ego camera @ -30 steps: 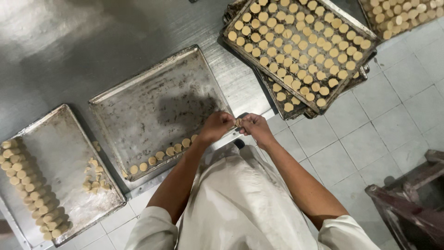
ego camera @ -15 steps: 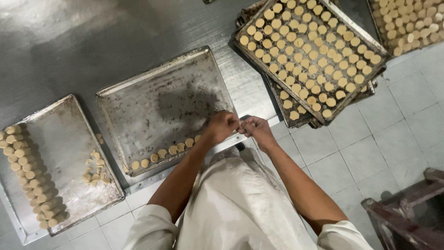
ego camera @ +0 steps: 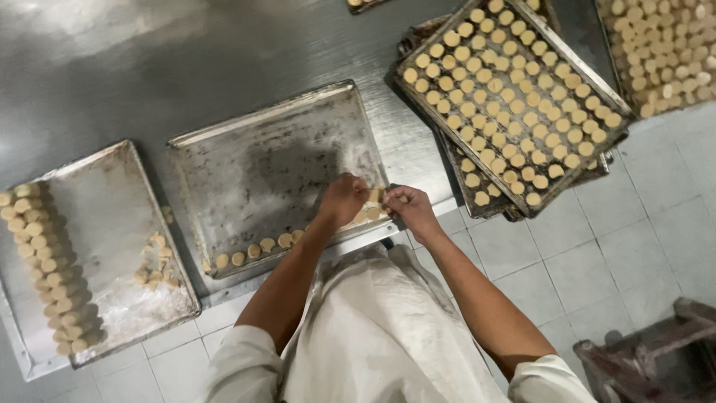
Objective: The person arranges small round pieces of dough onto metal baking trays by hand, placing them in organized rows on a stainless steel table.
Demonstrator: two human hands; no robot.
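Since a moment ago my two hands have barely shifted; they stay together at the near edge of the middle tray [ego camera: 261, 149], so the row of dough rounds [ego camera: 253, 250] along that edge is still short. My left hand [ego camera: 341, 198] is curled closed over the tray rim, and my right hand [ego camera: 409, 209] pinches a small stack of rounds [ego camera: 373, 196] between us. The full tray [ego camera: 514, 97] sits upper right on the steel bench [ego camera: 149, 60]; another tray [ego camera: 82, 254] lies lower left. No packages, labels or signs show.
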